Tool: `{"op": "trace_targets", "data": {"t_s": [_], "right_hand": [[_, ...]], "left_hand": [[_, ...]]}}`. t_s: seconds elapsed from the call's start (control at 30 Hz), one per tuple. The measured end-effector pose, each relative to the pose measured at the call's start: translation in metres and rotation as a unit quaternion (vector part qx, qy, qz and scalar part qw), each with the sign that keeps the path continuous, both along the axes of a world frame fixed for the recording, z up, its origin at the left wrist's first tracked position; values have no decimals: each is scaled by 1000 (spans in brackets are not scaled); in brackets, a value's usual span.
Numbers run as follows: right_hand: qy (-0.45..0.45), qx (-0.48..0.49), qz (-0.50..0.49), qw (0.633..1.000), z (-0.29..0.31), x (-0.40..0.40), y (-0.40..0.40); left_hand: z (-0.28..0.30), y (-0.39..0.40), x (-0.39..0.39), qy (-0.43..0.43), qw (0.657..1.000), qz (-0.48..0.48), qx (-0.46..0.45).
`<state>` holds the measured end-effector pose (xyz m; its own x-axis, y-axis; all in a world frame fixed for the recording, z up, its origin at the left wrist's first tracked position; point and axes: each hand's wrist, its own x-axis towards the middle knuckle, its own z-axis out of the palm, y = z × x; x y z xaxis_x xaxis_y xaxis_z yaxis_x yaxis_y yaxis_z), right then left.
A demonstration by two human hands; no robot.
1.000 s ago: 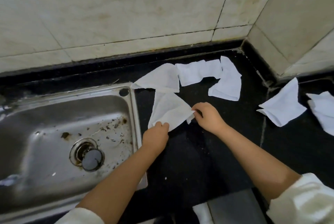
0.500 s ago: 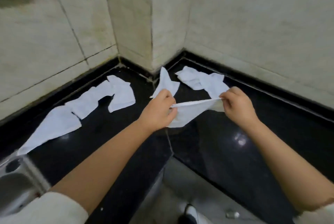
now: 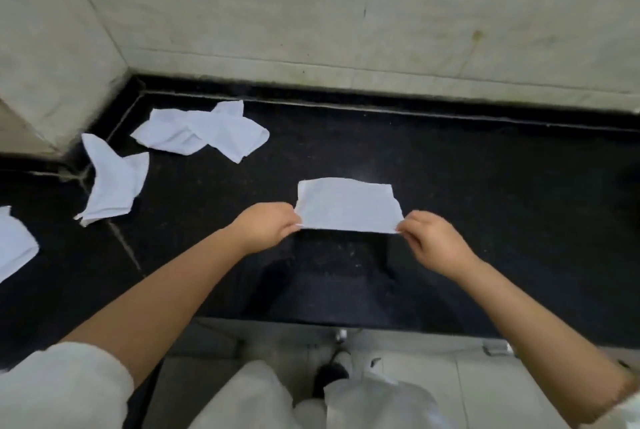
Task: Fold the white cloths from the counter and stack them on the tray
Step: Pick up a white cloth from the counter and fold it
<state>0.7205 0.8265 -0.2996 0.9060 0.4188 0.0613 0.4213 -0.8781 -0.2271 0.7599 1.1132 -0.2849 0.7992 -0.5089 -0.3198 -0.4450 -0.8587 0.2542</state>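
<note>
A white cloth (image 3: 348, 205) lies spread as a flat rectangle on the black counter (image 3: 485, 207). My left hand (image 3: 265, 229) pinches its near left corner and my right hand (image 3: 434, 241) pinches its near right corner. More white cloths lie crumpled to the left: a pair overlapping near the wall (image 3: 204, 130), one by the pillar corner (image 3: 112, 181), and one cut off at the left edge (image 3: 14, 243). No tray is in view.
Tiled walls (image 3: 346, 13) close the counter at the back, and a pillar corner (image 3: 45, 65) juts in at the left. The counter's front edge runs below my arms, with pale floor tiles and my shoes (image 3: 334, 369) beneath.
My view swung right from the sink to this counter stretch. The cloth, first picked up by the sink and held taut in the air, now lies spread flat with both hands on its near corners.
</note>
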Motion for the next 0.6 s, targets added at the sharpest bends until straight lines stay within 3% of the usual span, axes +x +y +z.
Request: {"op": "trace_targets", "data": {"t_s": [0.07,0.17,0.3,0.4,0.47,0.6], "right_hand": [[113,-4,1,994,-19,-9,-7],[302,-11,-17,953,-34,-10,-14],[406,-12,-24,914,-34,6,-19],[368,14,-91,925,-33,29,-24],[308,40,-159,937,-34,43,-27],[234,37,-220,946,-43,62,-24]], "left_hand": [[-21,-8,-2,77,997,-13,23],[-37,-17,-3,226,974,-3,26],[-42,-24,6,348,934,-9,82],[-46,-30,26,293,954,60,27],[-49,-35,42,207,971,118,-17],[-55,-49,63,71,988,131,33]]}}
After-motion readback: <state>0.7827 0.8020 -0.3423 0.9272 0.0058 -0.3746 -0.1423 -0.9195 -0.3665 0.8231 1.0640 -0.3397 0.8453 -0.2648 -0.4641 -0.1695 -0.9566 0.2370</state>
